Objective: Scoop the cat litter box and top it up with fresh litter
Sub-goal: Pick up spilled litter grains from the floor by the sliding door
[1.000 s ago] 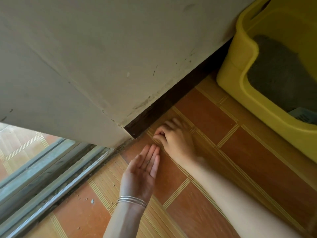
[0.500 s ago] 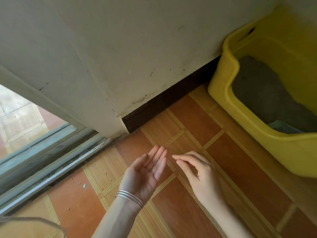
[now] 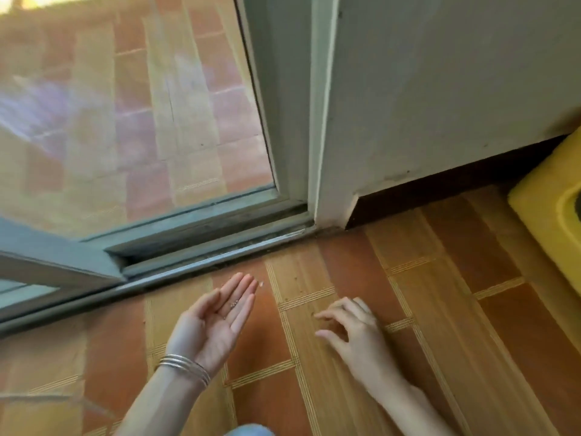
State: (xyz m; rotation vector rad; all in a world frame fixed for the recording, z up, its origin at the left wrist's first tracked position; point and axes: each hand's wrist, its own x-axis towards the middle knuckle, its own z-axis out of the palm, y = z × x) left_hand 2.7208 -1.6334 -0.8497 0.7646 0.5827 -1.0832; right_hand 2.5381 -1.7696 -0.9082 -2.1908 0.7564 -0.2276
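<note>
Head view showed the left hand (image 3: 213,322) flat, palm up, fingers together, cradling a few grains (image 3: 234,305). The right hand (image 3: 352,328) hovered loosely curled over the floor (image 3: 456,309), gripping nothing visible. The box (image 3: 540,221) sat at the right edge. This was likely spill cleanup; scooping and top-up could not be judged.

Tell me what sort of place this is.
Likely a tiled corner of a home beside a sliding glass door: orange floor tiles, the door track, and a yellow litter box by the wall.

One wide-angle head view, steeply down and forward, close above tiled floor (image 3: 446,325) beside sliding-door track (image 3: 201,258).
</note>
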